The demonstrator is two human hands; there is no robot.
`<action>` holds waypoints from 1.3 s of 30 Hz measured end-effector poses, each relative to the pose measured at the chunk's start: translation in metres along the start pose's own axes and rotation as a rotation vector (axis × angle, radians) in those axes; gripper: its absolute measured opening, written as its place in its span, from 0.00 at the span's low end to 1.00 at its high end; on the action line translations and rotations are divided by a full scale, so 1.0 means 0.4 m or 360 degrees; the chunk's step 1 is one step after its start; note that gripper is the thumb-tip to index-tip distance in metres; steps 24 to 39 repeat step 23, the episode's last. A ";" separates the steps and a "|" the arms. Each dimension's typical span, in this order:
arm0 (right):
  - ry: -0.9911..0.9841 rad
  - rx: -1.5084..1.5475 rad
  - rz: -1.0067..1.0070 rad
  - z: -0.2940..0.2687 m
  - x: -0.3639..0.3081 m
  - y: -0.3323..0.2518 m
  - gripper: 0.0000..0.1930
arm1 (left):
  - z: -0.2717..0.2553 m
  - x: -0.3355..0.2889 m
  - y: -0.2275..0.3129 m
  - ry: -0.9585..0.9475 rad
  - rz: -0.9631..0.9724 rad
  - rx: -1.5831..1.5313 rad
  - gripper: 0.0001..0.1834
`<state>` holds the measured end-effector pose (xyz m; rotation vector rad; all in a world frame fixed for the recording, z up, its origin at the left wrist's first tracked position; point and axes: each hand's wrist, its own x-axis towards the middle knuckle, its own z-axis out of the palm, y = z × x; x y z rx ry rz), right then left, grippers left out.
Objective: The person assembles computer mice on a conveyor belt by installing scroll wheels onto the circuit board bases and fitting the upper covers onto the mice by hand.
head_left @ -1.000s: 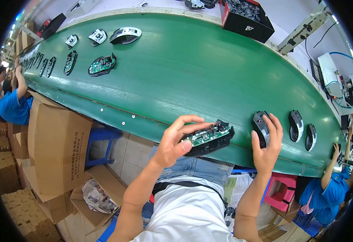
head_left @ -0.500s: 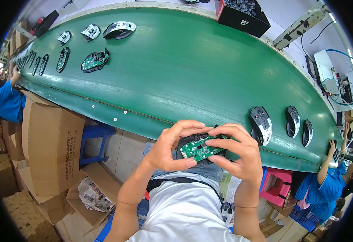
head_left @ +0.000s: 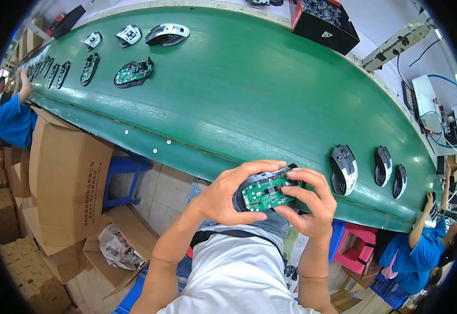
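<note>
Between my two hands, above my lap at the belt's near edge, is a computer mouse base with a green circuit board (head_left: pixel 265 194) facing up. My left hand (head_left: pixel 228 191) wraps its left side, thumb along the near edge and fingers over the far edge. My right hand (head_left: pixel 312 201) grips the right side, with fingertips on the board and thumb at the near edge. The dark base shell mostly hides under the board and my fingers. Closest to my right hand on the belt stands a grey and white mouse (head_left: pixel 344 170).
The green conveyor belt (head_left: pixel 228 94) carries open mouse bases (head_left: pixel 134 73) and white-topped shells (head_left: pixel 168 34) at left, and more mice (head_left: pixel 383 166) at right. A black box of small parts (head_left: pixel 325 26) stands beyond. Cardboard boxes (head_left: pixel 71 183) and co-workers in blue (head_left: pixel 13 125) flank me.
The mouse base has shifted slightly right and tilted a little in my hands, and my right fingers have moved along the board. On the belt, the pieces appear farther right.
</note>
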<state>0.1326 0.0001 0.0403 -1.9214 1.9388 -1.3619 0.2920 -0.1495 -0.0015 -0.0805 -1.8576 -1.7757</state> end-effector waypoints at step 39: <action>-0.0288 -0.0191 -0.0209 0.003 0.017 -0.002 0.29 | -0.004 -0.049 0.057 0.0031 -0.0083 -0.0518 0.41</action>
